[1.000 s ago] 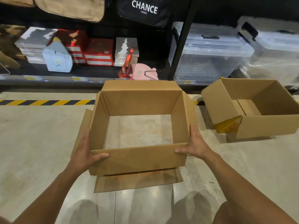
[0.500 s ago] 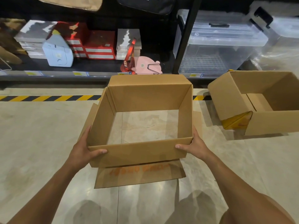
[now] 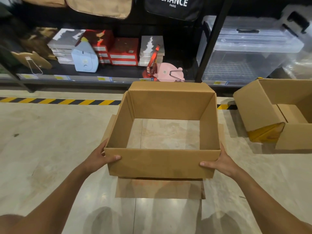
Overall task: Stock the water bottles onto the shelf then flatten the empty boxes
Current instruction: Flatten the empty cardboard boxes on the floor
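Observation:
An empty cardboard box (image 3: 160, 163) sits in front of me with both its top and bottom open, so the floor shows through it. Its flaps hang outward, one lying flat on the floor at the near side. My left hand (image 3: 99, 159) grips the near left corner, thumb on the front wall. My right hand (image 3: 219, 163) grips the near right corner the same way. A second empty cardboard box (image 3: 260, 108) lies tipped on its side at the right. No water bottles are visible.
A low black shelf (image 3: 70, 80) runs along the back with red and grey boxes, a white item and a pink item. Clear plastic storage bins (image 3: 244, 53) stand at the right behind a black upright post (image 3: 209, 46). Yellow-black tape (image 3: 59, 101) marks the floor.
The box has squared up and shifted a little to the right in my hands. My grip on both near corners is unchanged.

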### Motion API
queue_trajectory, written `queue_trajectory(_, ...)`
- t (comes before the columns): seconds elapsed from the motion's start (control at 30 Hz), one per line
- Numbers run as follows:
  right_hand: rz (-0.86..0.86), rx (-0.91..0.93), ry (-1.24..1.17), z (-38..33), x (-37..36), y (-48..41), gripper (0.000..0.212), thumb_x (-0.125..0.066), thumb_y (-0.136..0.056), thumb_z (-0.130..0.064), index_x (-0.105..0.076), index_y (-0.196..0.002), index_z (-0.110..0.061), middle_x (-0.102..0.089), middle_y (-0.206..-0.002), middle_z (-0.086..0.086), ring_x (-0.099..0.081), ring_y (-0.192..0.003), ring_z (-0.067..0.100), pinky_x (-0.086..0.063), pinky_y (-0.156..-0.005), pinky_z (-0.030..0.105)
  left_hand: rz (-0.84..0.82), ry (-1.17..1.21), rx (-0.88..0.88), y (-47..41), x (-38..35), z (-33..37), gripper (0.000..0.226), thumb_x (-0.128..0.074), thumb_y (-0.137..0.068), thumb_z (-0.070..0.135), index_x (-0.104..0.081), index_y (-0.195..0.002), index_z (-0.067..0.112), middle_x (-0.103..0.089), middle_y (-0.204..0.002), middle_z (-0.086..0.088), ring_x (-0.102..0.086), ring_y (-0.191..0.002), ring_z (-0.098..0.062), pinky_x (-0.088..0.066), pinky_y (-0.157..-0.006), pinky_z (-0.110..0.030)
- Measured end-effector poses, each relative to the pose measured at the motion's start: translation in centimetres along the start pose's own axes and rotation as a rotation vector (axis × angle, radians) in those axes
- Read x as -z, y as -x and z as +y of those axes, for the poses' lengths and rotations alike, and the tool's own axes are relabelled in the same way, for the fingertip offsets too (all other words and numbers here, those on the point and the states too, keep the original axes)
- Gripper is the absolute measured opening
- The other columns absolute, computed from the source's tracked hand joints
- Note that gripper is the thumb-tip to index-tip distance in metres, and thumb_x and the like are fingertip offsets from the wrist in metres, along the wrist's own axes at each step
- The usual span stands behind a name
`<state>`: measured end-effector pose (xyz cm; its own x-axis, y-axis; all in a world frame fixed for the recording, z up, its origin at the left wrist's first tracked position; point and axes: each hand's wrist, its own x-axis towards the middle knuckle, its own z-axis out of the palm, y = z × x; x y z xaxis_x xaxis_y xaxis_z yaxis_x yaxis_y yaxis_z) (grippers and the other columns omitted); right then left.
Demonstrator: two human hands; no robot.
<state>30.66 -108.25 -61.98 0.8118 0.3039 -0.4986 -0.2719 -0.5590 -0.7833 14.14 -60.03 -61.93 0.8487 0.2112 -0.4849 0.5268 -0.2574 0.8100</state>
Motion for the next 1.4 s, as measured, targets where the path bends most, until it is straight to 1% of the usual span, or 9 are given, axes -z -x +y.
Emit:
queue_trajectory(0.13,0.063,-0.012,0.033,-2.6,1.3,1.9,0.118,-0.096,-0.065,-0.035,-0.021,-0.155,-0.036,-0.055,-0.122,-0.016,-0.06,-0.105,0.006,-0.051,-0.074,0.019,0.1,0.116,-0.019,1.0,-0.3,3.0,0.106,-0.082,-0.052,0.078,-0.051,-0.144,0.035,-0.063,-0.13,0.01,-0.063,-0.117,-0.013,-0.056,-0.085,-0.029)
queue_trajectory(0.27,0.137,0.011,0.086,-5.4,3.1,4.0,0.099,-0.088,-0.066,-0.053,-0.033,-0.147,-0.035,-0.059,-0.123,-0.012,-0.059,-0.104,0.006,-0.051,-0.082,0.027,0.217,0.155,-0.046,1.5,-0.4,6.0,0.088,-0.073,-0.053,0.082,-0.055,-0.129,0.042,-0.063,-0.125,0.012,-0.062,-0.112,-0.013,-0.052,-0.088,-0.033)
queue_trajectory(0.63,0.195,-0.011,0.192,-13.5,6.9,5.1,0.119,-0.055,-0.052,-0.104,-0.046,-0.144,-0.03,-0.065,-0.126,-0.008,-0.065,-0.11,0.017,-0.055,-0.096,0.047,0.364,0.045,0.014,1.7,2.4,13.7,0.077,-0.049,-0.076,0.093,-0.065,-0.119,0.031,-0.07,-0.108,0.005,-0.067,-0.098,-0.02,-0.054,-0.089,-0.047)
queue_trajectory(0.8,0.141,-0.161,0.13,-14.8,5.6,3.7,0.108,-0.063,-0.061,-0.095,-0.044,-0.142,-0.025,-0.064,-0.119,-0.001,-0.064,-0.1,0.019,-0.054,-0.066,0.037,0.395,0.093,0.137,1.0,3.2,12.7,0.071,-0.05,-0.088,0.081,-0.056,-0.131,0.024,-0.063,-0.123,-0.005,-0.062,-0.108,-0.027,-0.053,-0.095,-0.05)
queue_trajectory(0.93,0.19,-0.211,0.031,-14.6,4.8,2.4,0.102,-0.062,-0.068,-0.088,-0.045,-0.144,-0.023,-0.063,-0.119,0.003,-0.064,-0.101,0.024,-0.056,-0.07,0.041,0.442,0.25,0.111,1.1,3.0,11.7,0.051,-0.054,-0.098,0.062,-0.05,-0.134,0.025,-0.055,-0.133,-0.006,-0.059,-0.114,-0.024,-0.058,-0.092,-0.047)
queue_trajectory(1.13,0.376,-0.187,-0.086,-14.7,2.6,1.4,0.113,-0.069,-0.072,-0.081,-0.03,-0.157,-0.018,-0.05,-0.148,0.012,-0.058,-0.121,0.031,-0.056,-0.086,0.049,0.751,0.453,0.078,1.0,2.3,8.6,0.106,-0.055,-0.074,0.092,-0.019,-0.16,0.041,-0.028,-0.167,0.001,-0.037,-0.148,-0.029,-0.042,-0.114,-0.058)
queue_trajectory(1.27,0.589,-0.109,-0.181,-14.7,1.3,0.9,0.1,-0.072,-0.08,-0.071,-0.033,-0.158,-0.022,-0.035,-0.16,0.009,-0.042,-0.141,0.034,-0.043,-0.111,0.055,0.821,0.859,0.212,0.8,0.6,8.5,0.059,-0.037,-0.103,0.051,-0.046,-0.151,0.017,-0.057,-0.145,-0.006,-0.058,-0.122,-0.027,-0.05,-0.103,-0.044)
queue_trajectory(1.33,0.625,-0.08,-0.257,-14.4,0.9,0.7,0.087,-0.07,-0.086,-0.066,-0.038,-0.155,-0.025,-0.039,-0.157,0.005,-0.044,-0.14,0.031,-0.044,-0.11,0.053,0.77,0.725,0.177,1.6,-0.4,8.5,0.036,-0.039,-0.105,0.03,-0.064,-0.124,0.012,-0.067,-0.123,-0.012,-0.063,-0.107,-0.031,-0.052,-0.091,-0.042)
queue_trajectory(1.4,0.65,-0.022,-0.455,-14.1,0.9,0.6,0.065,-0.063,-0.093,-0.059,-0.044,-0.15,-0.033,-0.048,-0.151,0.0,-0.049,-0.137,0.026,-0.048,-0.107,0.052,0.672,0.575,0.069,2.0,-0.7,8.4,0.023,-0.049,-0.096,0.031,-0.069,-0.106,0.024,-0.07,-0.118,-0.009,-0.063,-0.116,-0.035,-0.051,-0.101,-0.048)
